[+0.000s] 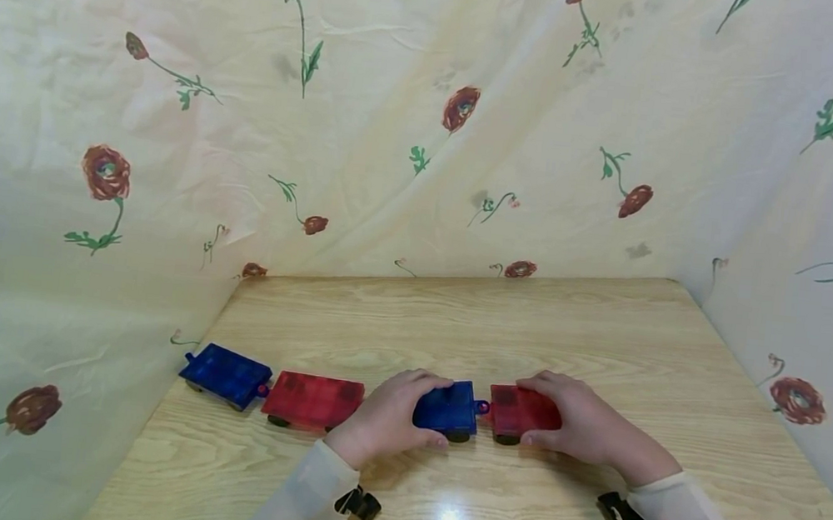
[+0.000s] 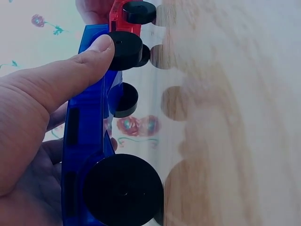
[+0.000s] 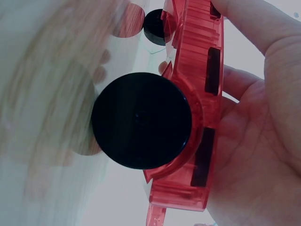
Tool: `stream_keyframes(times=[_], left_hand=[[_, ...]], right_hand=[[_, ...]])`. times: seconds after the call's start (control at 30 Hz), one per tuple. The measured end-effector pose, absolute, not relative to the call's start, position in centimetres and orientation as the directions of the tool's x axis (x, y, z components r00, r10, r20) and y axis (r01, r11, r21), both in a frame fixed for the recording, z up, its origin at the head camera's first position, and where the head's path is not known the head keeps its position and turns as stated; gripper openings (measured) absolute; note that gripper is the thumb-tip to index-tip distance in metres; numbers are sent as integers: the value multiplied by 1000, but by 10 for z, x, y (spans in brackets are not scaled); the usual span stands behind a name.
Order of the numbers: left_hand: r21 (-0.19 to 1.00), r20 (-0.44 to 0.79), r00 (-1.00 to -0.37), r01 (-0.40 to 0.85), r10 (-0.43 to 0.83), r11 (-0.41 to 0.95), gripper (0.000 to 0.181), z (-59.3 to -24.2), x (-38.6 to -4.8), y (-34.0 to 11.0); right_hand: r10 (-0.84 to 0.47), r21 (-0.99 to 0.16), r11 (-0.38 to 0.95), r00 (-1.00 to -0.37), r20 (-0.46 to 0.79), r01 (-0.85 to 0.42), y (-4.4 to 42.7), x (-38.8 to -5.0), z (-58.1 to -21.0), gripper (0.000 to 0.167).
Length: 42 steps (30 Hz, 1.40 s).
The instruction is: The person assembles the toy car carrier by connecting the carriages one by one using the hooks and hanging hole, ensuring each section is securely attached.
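Observation:
Four-wheeled toy train cars of translucent plastic stand in a row on the table. My left hand (image 1: 394,417) grips a blue train car (image 1: 447,409) from above, thumb on the near side by a black wheel (image 2: 124,49). To its right, my right hand (image 1: 582,418) holds a red train car (image 1: 522,412) across its top, thumb near and fingers on the far side. A blue ring coupling (image 1: 482,407) lies between these two cars, at the red car's end. In the right wrist view the red car's black wheel (image 3: 141,120) shows large.
Left of my left hand stand another red train car (image 1: 316,398) and, at the row's far left, another blue train car (image 1: 227,374), joined end to end. The wooden table (image 1: 493,326) meets flowered cloth (image 1: 365,163) at its back and sides.

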State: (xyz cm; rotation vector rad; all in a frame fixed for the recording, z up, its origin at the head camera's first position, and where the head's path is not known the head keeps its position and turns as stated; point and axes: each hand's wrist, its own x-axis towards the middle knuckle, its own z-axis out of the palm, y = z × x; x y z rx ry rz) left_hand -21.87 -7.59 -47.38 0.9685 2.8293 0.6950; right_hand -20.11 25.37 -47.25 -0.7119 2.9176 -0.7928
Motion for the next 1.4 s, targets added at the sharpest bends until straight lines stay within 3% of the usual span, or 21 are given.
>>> stream_keyframes(times=[1.4], left_hand=[[413,75,-801,567,594,713,83,-474,-219,-76]], right_hand=[[-449,-461,770,-888,100,-442,252,-198,-473,77]])
